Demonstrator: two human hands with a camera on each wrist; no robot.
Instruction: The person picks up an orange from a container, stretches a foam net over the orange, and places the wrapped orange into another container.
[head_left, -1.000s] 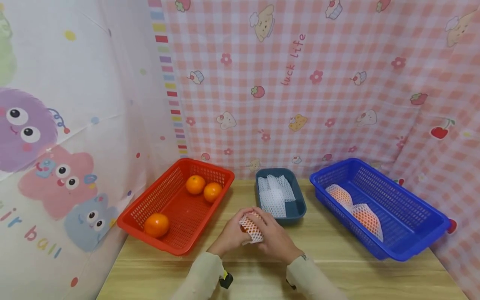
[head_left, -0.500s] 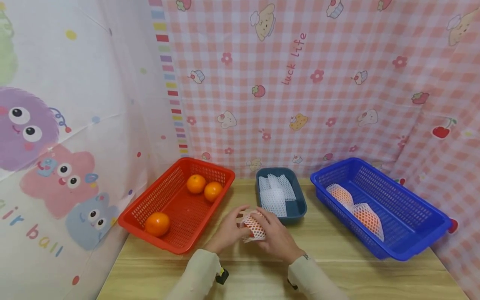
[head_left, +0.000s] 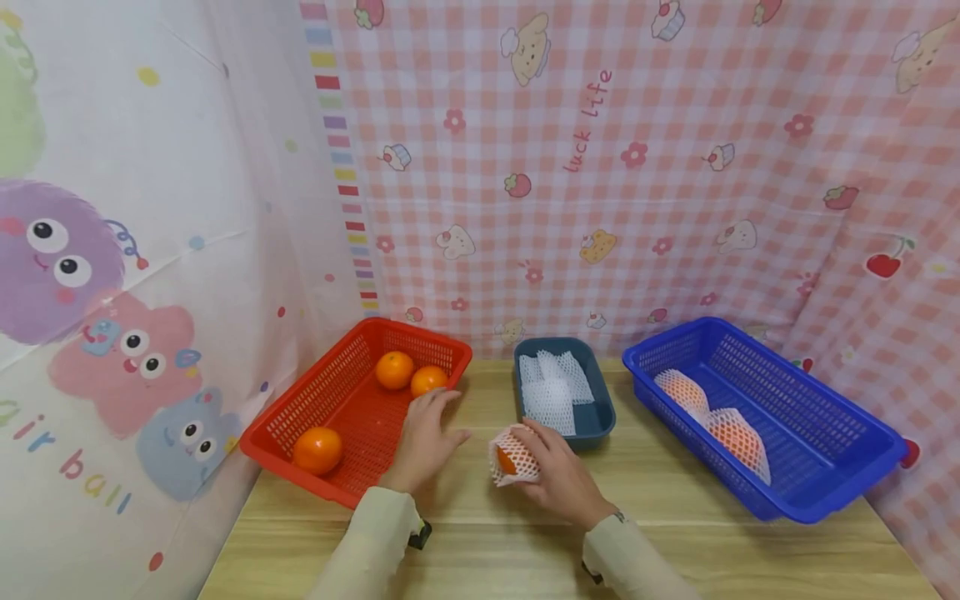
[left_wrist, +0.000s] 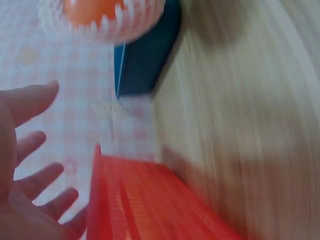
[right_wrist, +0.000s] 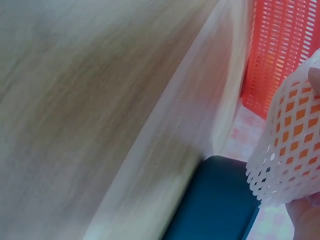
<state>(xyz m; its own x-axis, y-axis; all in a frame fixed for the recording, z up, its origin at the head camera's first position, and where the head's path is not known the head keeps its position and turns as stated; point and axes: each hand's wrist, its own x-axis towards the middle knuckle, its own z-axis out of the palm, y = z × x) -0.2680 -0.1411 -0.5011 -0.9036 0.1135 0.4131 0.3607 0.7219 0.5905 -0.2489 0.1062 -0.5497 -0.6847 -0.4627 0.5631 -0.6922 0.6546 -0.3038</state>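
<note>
My right hand (head_left: 558, 475) grips an orange (head_left: 507, 460) wrapped in a white foam net (head_left: 527, 468), held over the table in front of the teal tray. Part of the bare peel shows through the net's open end, facing left. In the right wrist view the net (right_wrist: 292, 145) stretches over the fruit in a diamond mesh. My left hand (head_left: 423, 437) is apart from the fruit, fingers spread, over the right rim of the red basket (head_left: 360, 425). Spread fingers and thumb of the left hand (left_wrist: 35, 165) hold nothing in the left wrist view.
Inside the red basket lie three bare oranges (head_left: 317, 451). The teal tray (head_left: 603, 417) at the back middle holds several flat foam nets (head_left: 547, 400). On the right, a blue basket (head_left: 810, 433) contains two netted oranges (head_left: 738, 442). Patterned cloth hangs behind.
The left hand has let go of the netted orange and moved left to the red basket's rim, its fingers opening out. The right hand keeps the fruit in nearly the same place.
</note>
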